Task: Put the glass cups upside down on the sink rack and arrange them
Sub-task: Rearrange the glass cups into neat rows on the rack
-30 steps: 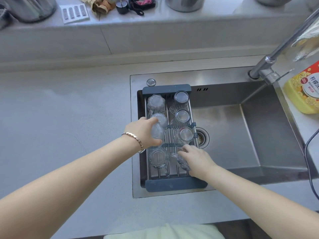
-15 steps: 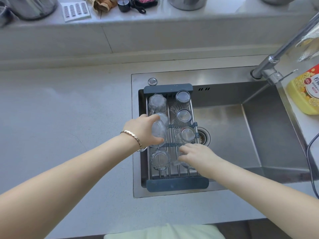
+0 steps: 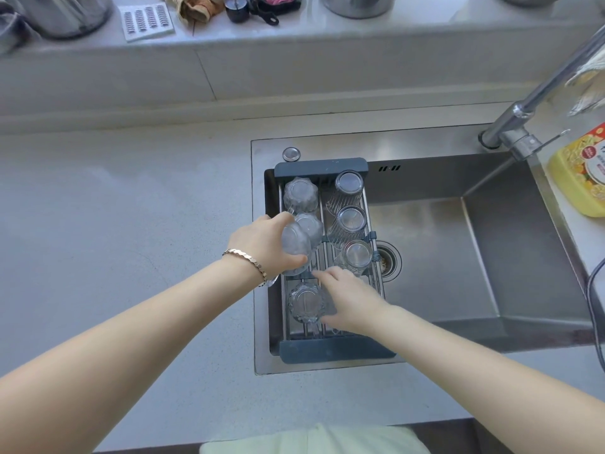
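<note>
Your left hand (image 3: pixel 262 245) grips 1 glass cup (image 3: pixel 295 249), fingers wrapped around its side, tilted just above the left row of the sink rack (image 3: pixel 337 350). Your right hand (image 3: pixel 352 301) lies over the rack's near right end, fingers spread loosely; whether they hold anything, you cannot tell. 6 other cups stand upside down on the rack, which spans the sink (image 3: pixel 491 257) set into the bench (image 3: pixel 114 224).

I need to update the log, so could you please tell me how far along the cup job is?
Nearly done. Six glass cups stand upside down on the sink rack, three ribbed ones in the right row. The left hand holds a cup above the left row's gap. The right hand rests at the near end; whether it holds anything is hidden.
</note>
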`<state>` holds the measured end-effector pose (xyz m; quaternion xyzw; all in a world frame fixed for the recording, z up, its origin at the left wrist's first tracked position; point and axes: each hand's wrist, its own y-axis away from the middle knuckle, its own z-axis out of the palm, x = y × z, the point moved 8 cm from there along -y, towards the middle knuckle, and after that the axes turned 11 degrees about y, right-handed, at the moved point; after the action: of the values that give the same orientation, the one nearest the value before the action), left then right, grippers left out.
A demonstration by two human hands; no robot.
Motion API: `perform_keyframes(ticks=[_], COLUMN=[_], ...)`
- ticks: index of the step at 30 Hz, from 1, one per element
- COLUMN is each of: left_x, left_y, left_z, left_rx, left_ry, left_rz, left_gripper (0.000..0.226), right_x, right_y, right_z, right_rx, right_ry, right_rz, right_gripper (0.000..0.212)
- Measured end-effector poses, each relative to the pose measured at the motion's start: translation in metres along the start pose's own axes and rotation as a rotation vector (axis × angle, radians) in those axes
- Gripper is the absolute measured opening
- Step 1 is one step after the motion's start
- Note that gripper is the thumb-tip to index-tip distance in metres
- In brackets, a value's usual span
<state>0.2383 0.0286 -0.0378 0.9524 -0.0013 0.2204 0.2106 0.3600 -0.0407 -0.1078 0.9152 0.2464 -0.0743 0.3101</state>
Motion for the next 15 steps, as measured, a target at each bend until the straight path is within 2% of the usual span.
perform_keyframes(ticks=[2,4,10,15], left_x=[0.0,0.002,0.017,0.035], left_y=[0.0,0.0,-0.002,-0.011], left_z=[0.0,0.001,0.019,0.037], left_rx=[0.006,0.005,-0.04,-0.08], left_ry=[-0.007,-0.021,-0.008,-0.051], left_rz=[-0.008,-0.008,0.016,0.063], left_gripper=[0.062,0.061,0.06,0.061], right_x=[-0.005,-0.011,-0.002,0.004], right_y=[-0.011,-0.02,-0.009,0.001], right_z=[0.014,0.022,0.017,0.021], right_rx=[-0.046,-0.031,0.261,0.351], right_ry=[-0.071,-0.048,0.164,0.219], right_rz=[0.113,0.145,0.241,0.325], right_gripper=[0.087,0.081,0.067,0.072])
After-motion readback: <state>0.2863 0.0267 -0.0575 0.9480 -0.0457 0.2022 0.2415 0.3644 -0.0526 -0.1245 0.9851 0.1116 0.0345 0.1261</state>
